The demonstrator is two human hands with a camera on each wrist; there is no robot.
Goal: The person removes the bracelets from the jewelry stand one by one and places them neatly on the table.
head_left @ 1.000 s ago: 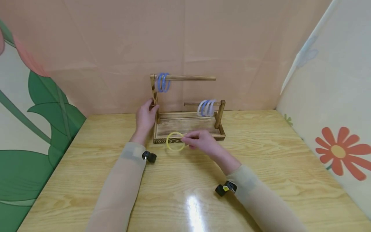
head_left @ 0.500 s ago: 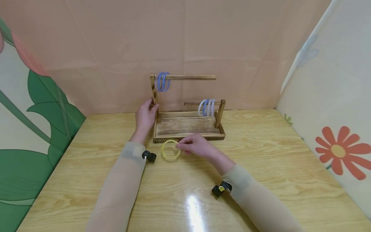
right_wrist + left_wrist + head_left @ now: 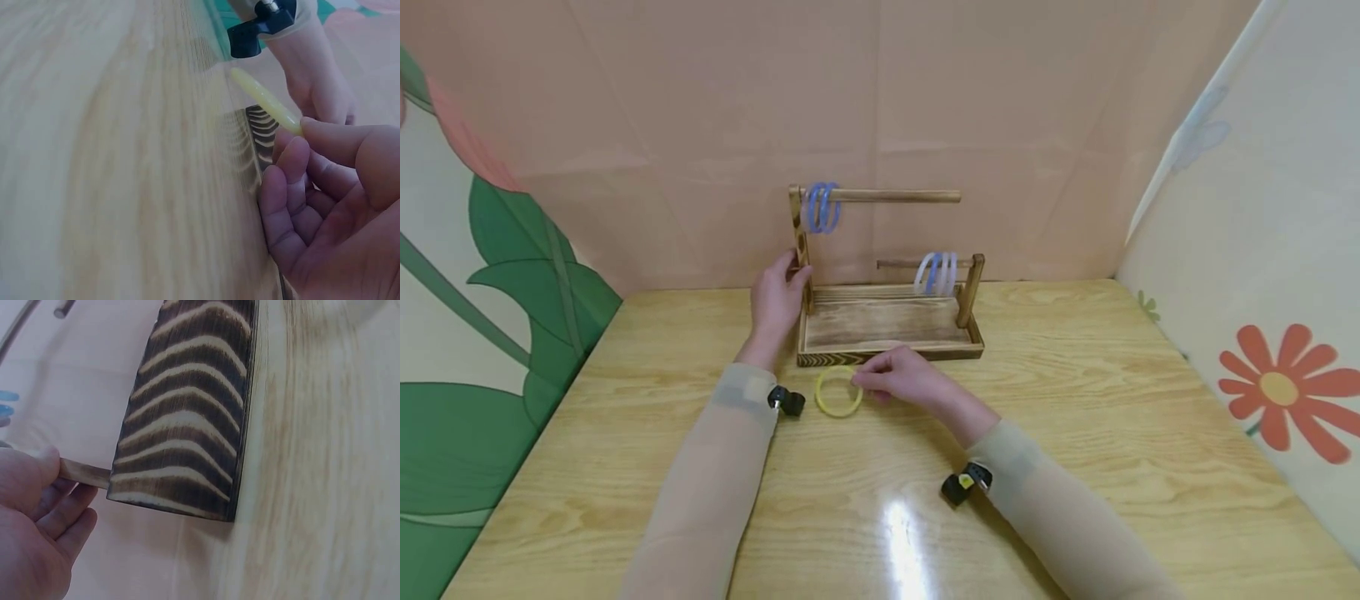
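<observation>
- The right hand (image 3: 901, 379) pinches the yellow bangle (image 3: 838, 391) by its right edge between thumb and fingertips, low over the wooden table (image 3: 1075, 467), just in front of the wooden rack (image 3: 887, 327).
- A light, steady pinch at the rim seems best, keeping the ring level.
- The left hand (image 3: 777, 302) curls round the rack's tall left post, bracing it.
- Blue bangles (image 3: 822, 207) hang on the upper bar, pale bangles (image 3: 936, 273) on the lower.
- Beyond stand pink and flower-printed panels.
</observation>
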